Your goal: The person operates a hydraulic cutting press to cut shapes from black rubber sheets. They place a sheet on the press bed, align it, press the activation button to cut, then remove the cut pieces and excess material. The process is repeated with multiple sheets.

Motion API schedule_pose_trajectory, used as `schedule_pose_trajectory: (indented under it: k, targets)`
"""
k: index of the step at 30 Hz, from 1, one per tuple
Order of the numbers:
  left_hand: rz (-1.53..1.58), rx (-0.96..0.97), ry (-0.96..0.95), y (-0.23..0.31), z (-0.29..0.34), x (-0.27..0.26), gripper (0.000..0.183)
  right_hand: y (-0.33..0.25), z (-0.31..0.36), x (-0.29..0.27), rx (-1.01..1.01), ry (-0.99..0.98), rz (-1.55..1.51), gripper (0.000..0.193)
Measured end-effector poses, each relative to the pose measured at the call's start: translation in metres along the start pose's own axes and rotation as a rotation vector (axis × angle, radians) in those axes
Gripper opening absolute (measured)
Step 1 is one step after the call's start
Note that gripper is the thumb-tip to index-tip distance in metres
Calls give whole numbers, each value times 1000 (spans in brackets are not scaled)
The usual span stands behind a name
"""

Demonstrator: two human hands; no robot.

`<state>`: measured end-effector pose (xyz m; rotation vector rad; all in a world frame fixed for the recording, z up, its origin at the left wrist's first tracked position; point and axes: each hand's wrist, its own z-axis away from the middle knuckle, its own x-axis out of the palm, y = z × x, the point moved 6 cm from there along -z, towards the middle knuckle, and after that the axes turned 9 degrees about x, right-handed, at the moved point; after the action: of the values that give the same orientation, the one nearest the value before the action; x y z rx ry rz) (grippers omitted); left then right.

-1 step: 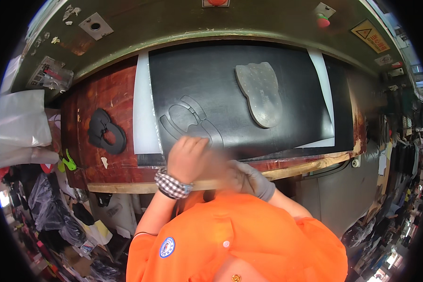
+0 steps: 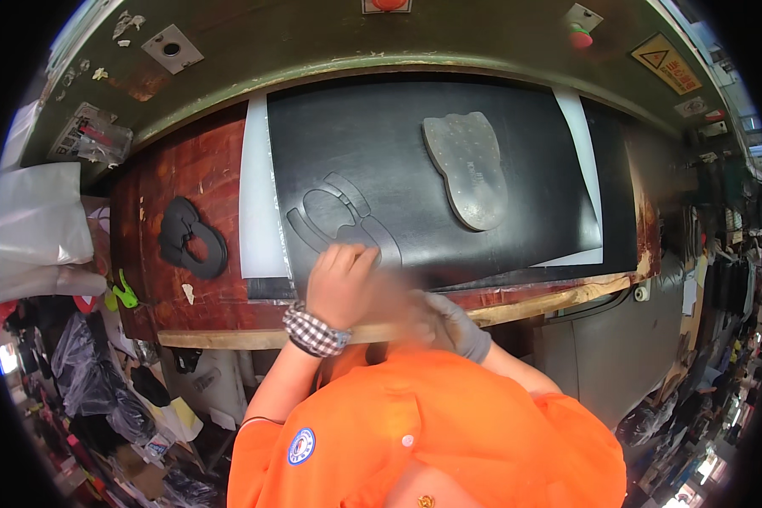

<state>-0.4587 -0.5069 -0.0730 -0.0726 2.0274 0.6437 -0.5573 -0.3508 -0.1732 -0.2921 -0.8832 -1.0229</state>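
My left hand (image 2: 337, 284), bare with a checked band at the wrist, rests at the near edge of a black sheet (image 2: 360, 127). Its fingers are bent and pressed together over the lower end of curved cut lines in the sheet; anything beneath them is hidden. Those lines outline a ring-like cut piece (image 2: 358, 227). My right hand (image 2: 459, 330), in a grey glove, is at the bench's front edge near my body, its fingers hidden by a blurred patch. A thick grey contoured plate (image 2: 470, 173) lies on the sheet's right half.
Black curved pieces (image 2: 192, 239) lie stacked on the red-brown bench (image 2: 220, 161) at left. White sheeting (image 2: 257, 186) shows beneath the black sheet. A green machine beam (image 2: 296, 42) with red buttons spans the back. A green clip (image 2: 125, 289) hangs beyond the bench's left end.
My left hand has shifted very slightly to the right, and my gloved right hand has moved a little too. The grey plate and stacked pieces stay in place.
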Motion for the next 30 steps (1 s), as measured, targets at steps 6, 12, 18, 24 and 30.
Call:
schedule_pose_trajectory:
  k: [6,12,18,24,30]
  targets:
    - [13,-124,77,5,11,18,34,-1,-36,17,-71,-284,202,51]
    - [668,-1012,290,-79,30,2,28,-7,-35,22,-191,-94,577,73]
    - [977,-702,1043,-171,86,-150,37,-7,-20,33,-249,3,678,67]
    - [947,-650,941,-162,53,-142,22,-2,12,57,-219,47,1130,51]
    - [1281,-868,480,-87,40,-51,35,-18,12,96,-377,-97,1289,42]
